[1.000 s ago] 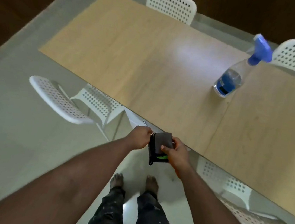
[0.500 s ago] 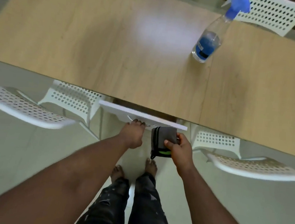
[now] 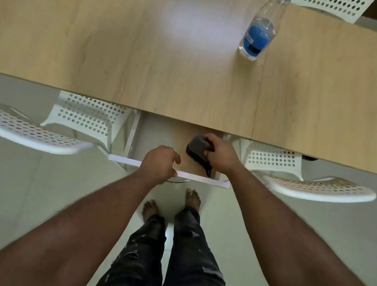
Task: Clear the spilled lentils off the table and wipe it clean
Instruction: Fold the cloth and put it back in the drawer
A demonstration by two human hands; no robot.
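Both our hands work at the open drawer (image 3: 194, 164) under the counter (image 3: 145, 62): our left hand (image 3: 159, 166) curls over the white drawer front, our right hand (image 3: 220, 154) grips a folded dark cloth (image 3: 197, 145) above the drawer floor. One spray bottle (image 3: 260, 32) stands on the counter.

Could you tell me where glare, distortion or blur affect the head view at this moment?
Head view: a pale washed-out glare patch sits on the table left of the spray bottle; wide-angle distortion stretches the forearms and tilts the bottle; the drawer interior is dim, so the dark cloth in the right hand shows little detail.
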